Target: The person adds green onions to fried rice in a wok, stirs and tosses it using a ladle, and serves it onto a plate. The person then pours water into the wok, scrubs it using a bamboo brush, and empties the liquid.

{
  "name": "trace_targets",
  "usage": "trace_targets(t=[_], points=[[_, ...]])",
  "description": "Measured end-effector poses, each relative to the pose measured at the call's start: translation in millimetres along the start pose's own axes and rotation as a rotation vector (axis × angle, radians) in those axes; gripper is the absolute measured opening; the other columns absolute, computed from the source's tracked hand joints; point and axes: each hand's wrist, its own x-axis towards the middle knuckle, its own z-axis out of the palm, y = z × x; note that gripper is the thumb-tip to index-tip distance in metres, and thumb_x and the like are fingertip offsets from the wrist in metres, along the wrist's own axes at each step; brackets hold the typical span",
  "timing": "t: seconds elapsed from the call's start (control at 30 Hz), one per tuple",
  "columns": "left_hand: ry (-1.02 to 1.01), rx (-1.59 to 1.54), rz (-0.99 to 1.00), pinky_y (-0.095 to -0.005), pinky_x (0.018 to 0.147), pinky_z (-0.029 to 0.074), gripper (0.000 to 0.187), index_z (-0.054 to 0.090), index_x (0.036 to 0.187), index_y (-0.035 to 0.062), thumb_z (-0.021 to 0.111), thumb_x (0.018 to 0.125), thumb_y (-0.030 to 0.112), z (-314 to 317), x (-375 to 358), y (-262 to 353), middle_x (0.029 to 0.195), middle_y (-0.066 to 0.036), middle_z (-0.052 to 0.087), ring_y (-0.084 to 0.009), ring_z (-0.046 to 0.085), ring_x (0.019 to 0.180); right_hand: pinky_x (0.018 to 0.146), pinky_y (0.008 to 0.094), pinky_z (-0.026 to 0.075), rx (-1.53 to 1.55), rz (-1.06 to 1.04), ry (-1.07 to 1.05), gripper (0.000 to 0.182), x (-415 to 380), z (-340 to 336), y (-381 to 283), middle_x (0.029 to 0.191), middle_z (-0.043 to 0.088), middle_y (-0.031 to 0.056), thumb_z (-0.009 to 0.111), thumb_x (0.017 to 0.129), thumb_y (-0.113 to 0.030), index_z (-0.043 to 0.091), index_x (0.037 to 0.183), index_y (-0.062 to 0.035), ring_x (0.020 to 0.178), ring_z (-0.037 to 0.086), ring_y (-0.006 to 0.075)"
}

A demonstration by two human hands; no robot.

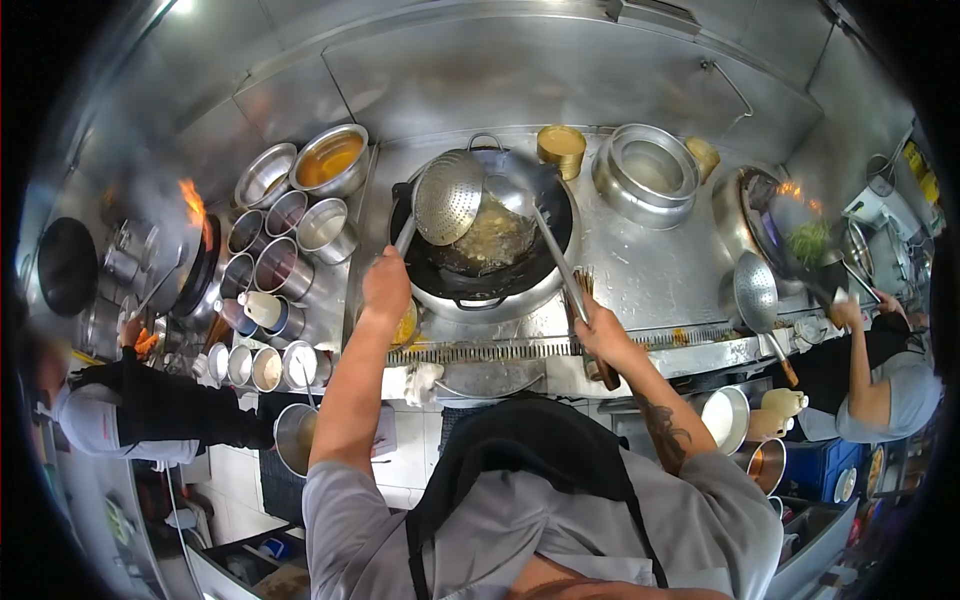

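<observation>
My left hand (386,284) is closed around the handle of a perforated skimmer (449,196), whose round bowl is raised over the left side of a black wok (412,268). In my right hand (603,334) is the long handle of a metal ladle (512,193), its bowl over the far part of the wok. Bubbling, yellowish-brown liquid (492,243) fills the wok's bottom; whether food lies in it I cannot make out. A bamboo brush (580,290) rests on the counter edge beside my right hand, partly behind it.
Left stand steel pots (327,228), a bowl of orange liquid (331,160) and squeeze bottles (260,308). A gold tin (561,150) and stacked steel bowls (648,178) are at the back right. People at both sides work at woks with flames; another skimmer (756,291) lies right.
</observation>
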Motion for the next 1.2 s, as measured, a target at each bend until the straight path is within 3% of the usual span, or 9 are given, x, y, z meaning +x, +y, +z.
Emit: trace_targets(t=[0.07,0.2,0.4,0.5,0.7,0.83,0.93,0.97,1.2], points=[[-0.017,-0.058,0.043,-0.0466,0.065,0.052,0.026,0.047,0.097,-0.0017,0.061,0.078,0.010,-15.1,-8.5,11.8,0.079,-0.020,0.062,-0.0410,0.062,0.073,0.070,0.0496,0.048,-0.072,-0.085,0.049,0.042,2.1,17.5,-0.7,0.080,0.059,0.0306,0.052,0.082,-0.010,0.042,0.121,0.0003,0.078,0.060,0.0453],[0.028,-0.051,0.071,-0.0442,0.063,0.053,0.015,0.049,0.089,-0.0008,0.057,0.079,0.007,-32.0,-16.1,28.2,0.077,-0.021,0.062,-0.0360,0.065,0.072,0.066,0.0494,0.049,-0.163,-0.191,0.070,0.048,13.5,29.2,-8.9,0.076,0.060,0.0281,0.054,0.082,-0.010,0.041,0.126,0.0064,0.074,0.062,0.0433],[-0.111,-0.214,-0.044,-0.0484,0.076,0.049,0.035,0.047,0.101,-0.0034,0.065,0.076,0.014,-13.0,-23.0,16.2,0.090,-0.026,0.062,-0.0423,0.061,0.087,0.064,0.0483,0.049,-0.217,-0.163,0.102,0.046,26.7,11.7,-33.6,0.074,0.060,0.0283,0.056,0.081,-0.011,0.044,0.120,0.0108,0.072,0.062,0.0431],[-0.176,-0.371,-0.112,-0.0479,0.078,0.049,0.033,0.049,0.094,-0.0071,0.064,0.075,0.015,0.5,-26.2,17.0,0.089,-0.029,0.061,-0.0442,0.061,0.086,0.062,0.0462,0.049,-0.247,-0.180,0.074,0.043,37.1,23.5,-10.0,0.074,0.060,0.0278,0.054,0.080,-0.009,0.047,0.119,0.0071,0.069,0.061,0.0414],[-0.264,-0.458,-0.211,-0.0470,0.082,0.047,0.036,0.050,0.095,-0.0087,0.063,0.074,0.018,56.6,-39.8,4.3,0.092,-0.032,0.061,-0.0454,0.060,0.090,0.058,0.0406,0.048,0.221,0.105,-0.334,0.034,-1.8,-17.3,-12.7,0.069,0.057,0.0217,0.049,0.078,-0.006,0.052,0.112,0.0000,0.061,0.060,0.0318],[-0.251,-0.447,-0.200,-0.0471,0.081,0.048,0.035,0.049,0.096,-0.0082,0.063,0.075,0.016,61.9,-44.1,9.8,0.092,-0.031,0.061,-0.0448,0.060,0.089,0.057,0.0372,0.049,0.051,0.123,-0.263,0.023,3.9,-8.6,-14.6,0.065,0.055,0.0120,0.049,0.081,-0.008,0.050,0.101,0.0034,0.060,0.060,0.0239],[-0.191,-0.405,-0.160,-0.0473,0.080,0.048,0.035,0.048,0.097,-0.0071,0.064,0.076,0.015,62.4,-42.6,12.3,0.091,-0.030,0.061,-0.0443,0.060,0.088,0.053,0.0354,0.048,0.248,0.226,-0.380,0.016,-1.1,-6.2,-26.3,0.064,0.053,0.0077,0.050,0.082,-0.009,0.050,0.094,0.0016,0.057,0.059,0.0206],[-0.182,-0.394,-0.150,-0.0473,0.080,0.049,0.035,0.048,0.098,-0.0068,0.064,0.076,0.015,63.7,-42.7,11.9,0.090,-0.030,0.061,-0.0442,0.061,0.088,0.042,0.0272,0.042,0.330,0.201,-0.361,0.015,-6.2,-7.2,-25.2,0.063,0.050,0.0014,0.051,0.085,-0.008,0.052,0.098,-0.0013,0.045,0.048,0.0108],[-0.187,-0.380,-0.161,-0.0473,0.079,0.049,0.036,0.047,0.100,-0.0057,0.065,0.076,0.016,57.4,-42.3,15.6,0.091,-0.029,0.062,-0.0439,0.061,0.088,0.042,0.0263,0.044,0.314,0.189,-0.304,0.020,1.2,1.9,-17.5,0.063,0.049,0.0006,0.050,0.085,-0.007,0.056,0.102,-0.0005,0.045,0.049,0.0098]])
